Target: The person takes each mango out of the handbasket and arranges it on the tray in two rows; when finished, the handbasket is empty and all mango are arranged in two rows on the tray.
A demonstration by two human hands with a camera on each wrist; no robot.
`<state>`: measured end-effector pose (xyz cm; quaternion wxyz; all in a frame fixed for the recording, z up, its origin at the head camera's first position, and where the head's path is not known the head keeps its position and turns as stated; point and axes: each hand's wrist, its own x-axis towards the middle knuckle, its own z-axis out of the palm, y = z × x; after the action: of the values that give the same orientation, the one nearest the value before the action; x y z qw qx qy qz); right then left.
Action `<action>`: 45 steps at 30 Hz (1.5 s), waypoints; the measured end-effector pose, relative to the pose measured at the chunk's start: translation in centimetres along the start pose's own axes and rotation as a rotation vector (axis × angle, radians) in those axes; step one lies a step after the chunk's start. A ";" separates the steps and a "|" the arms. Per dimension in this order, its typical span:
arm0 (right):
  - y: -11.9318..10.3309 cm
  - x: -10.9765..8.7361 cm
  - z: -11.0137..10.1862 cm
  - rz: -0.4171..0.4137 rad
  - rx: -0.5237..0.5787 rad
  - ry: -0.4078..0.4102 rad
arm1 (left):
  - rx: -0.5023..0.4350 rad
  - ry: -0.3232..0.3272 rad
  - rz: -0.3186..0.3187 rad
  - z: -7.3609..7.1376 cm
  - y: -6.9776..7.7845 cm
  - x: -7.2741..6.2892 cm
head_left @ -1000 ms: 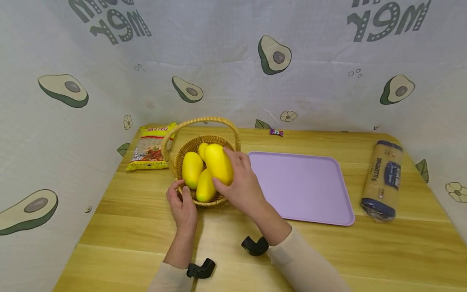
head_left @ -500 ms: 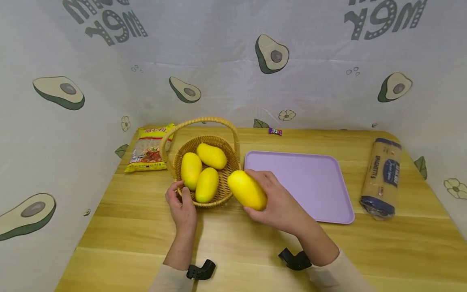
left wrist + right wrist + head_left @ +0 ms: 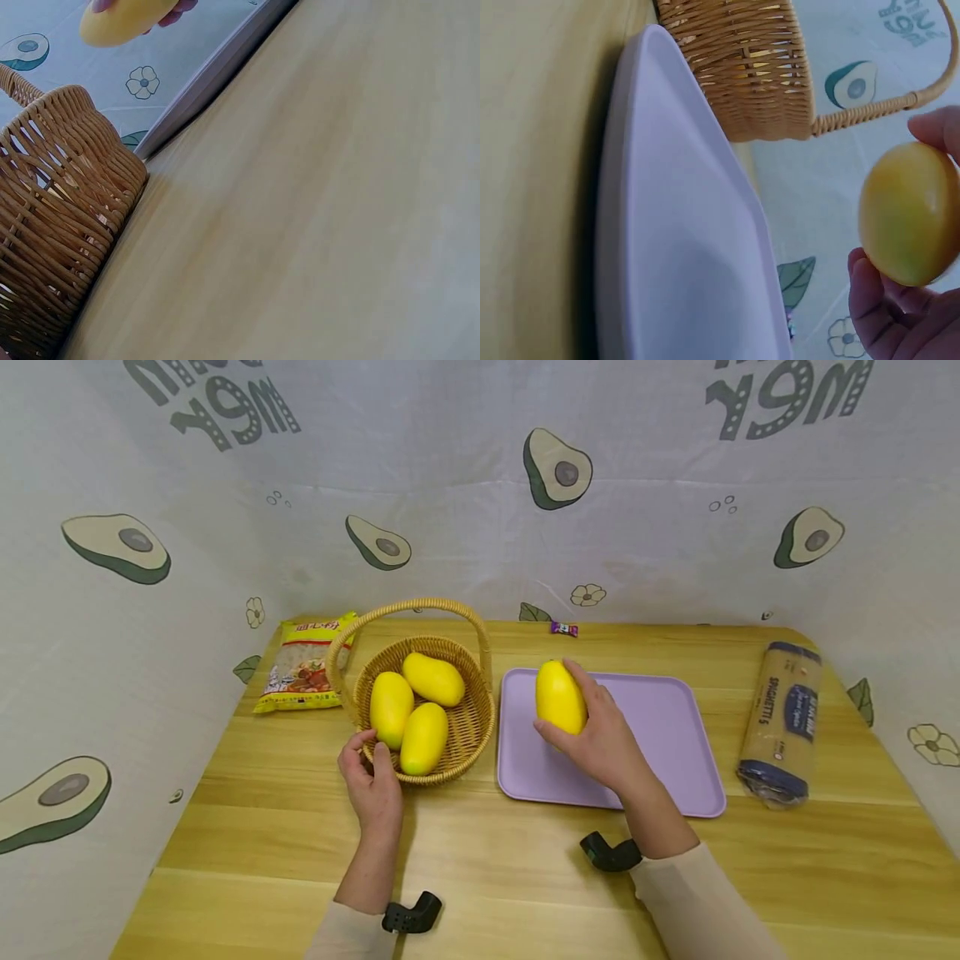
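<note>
Gripping a yellow mango (image 3: 559, 697), right hand (image 3: 596, 739) with thumb on the near left side and fingers curled over the top and right side; fruit upright, held above the left part of the lilac tray (image 3: 675, 752), whether touching the tray floor cannot be told. Seen from the right wrist: same mango (image 3: 909, 213) pinched between fingertips, clear air under it, tray (image 3: 675, 247) below.

Resting on the near rim of the wicker basket (image 3: 457, 752), left hand (image 3: 372, 781): thumb and forefinger curved round the rim, remaining fingers folded beneath. Basket just left of the tray, almost touching its left edge. Inside: three more mangoes (image 3: 417, 710), packed close, under the arched handle.

Left of the basket: snack bag (image 3: 303, 664), flat on the wooden table (image 3: 487, 877). Right of the tray, well apart from the basket: spaghetti pack (image 3: 780, 722) lying lengthwise. Behind the tray, near the backdrop: small purple wrapper (image 3: 564, 628).
</note>
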<state>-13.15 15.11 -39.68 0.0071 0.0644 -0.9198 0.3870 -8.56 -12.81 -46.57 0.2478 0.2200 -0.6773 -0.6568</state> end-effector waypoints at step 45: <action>0.0 9.5 3.8 0.235 0.053 -0.101 | 0.008 -0.029 0.017 -0.3 -0.2 0.1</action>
<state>-22.38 11.28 -41.74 -0.0866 -0.0243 -0.9096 0.4056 -8.48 -13.08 -46.78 0.2427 0.2057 -0.6854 -0.6550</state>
